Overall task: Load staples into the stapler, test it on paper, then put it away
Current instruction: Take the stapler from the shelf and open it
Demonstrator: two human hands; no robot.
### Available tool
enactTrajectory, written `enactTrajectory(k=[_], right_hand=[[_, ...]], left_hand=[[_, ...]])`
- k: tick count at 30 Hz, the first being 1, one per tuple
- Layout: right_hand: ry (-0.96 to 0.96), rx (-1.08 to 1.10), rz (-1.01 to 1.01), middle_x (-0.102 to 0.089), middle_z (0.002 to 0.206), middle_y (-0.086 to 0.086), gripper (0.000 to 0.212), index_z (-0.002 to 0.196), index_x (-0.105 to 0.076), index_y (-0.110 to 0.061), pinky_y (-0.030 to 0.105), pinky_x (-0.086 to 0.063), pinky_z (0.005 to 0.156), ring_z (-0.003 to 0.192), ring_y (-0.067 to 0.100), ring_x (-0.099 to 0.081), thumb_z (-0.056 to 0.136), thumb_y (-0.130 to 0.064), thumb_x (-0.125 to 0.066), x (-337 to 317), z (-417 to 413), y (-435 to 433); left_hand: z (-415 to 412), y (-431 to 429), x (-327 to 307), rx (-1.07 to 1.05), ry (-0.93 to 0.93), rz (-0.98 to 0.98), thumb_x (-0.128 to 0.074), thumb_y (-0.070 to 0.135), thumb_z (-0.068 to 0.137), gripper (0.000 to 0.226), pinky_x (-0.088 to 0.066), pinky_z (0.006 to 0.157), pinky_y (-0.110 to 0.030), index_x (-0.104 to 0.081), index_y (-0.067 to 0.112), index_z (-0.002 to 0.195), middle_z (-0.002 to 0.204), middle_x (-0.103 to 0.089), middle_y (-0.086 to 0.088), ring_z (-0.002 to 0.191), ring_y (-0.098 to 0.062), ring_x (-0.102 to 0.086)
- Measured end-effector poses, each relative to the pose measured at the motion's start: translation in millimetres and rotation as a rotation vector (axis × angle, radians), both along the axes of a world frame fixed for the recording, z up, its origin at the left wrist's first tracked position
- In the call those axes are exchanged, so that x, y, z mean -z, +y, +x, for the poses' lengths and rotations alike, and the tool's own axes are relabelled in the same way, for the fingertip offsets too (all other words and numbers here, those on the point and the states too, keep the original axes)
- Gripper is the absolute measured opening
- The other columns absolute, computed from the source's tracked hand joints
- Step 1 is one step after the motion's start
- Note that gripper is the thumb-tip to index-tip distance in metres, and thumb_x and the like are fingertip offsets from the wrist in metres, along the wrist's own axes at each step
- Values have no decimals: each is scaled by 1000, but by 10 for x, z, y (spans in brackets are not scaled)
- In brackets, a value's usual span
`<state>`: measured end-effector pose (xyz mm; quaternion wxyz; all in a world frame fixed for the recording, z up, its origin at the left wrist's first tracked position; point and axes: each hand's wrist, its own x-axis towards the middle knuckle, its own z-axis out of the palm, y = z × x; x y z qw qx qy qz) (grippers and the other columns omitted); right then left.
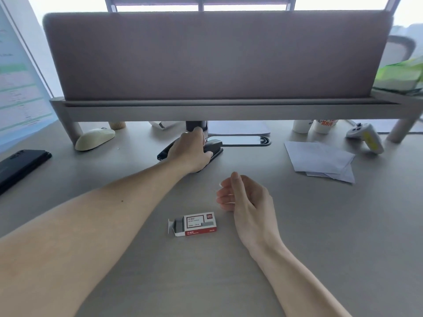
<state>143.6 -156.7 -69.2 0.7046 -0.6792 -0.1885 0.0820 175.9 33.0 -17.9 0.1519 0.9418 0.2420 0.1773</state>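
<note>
On the grey desk [297, 225]: black stapler [214, 146] at centre rear, left hand [191, 152] clasped over it; staple box [194, 223] lying near, end flap open; right hand [242, 195] loosely curled, empty, beside it; paper sheets [320, 160] far right.

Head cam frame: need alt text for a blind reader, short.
A person's left hand grips a black stapler lying on a grey desk, while the right hand hovers open, holding nothing. An opened box of staples lies nearer the viewer between the forearms, and loose white paper sheets lie to the right.
</note>
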Motion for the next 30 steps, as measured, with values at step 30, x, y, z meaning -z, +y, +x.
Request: enactTrajectory(k=[30], right_hand=[[-109,92,-119,-80,76,4,38,83,-75,-16,49,-63,85,73,15,-76,112,-26,-52,-51,-1136,-772]], left_hand=[[-2567,-1012,7,271,42,29,-74,48,87,38,-43,60,-32,-41,31,90,69,-54,8,67,-20,-58]])
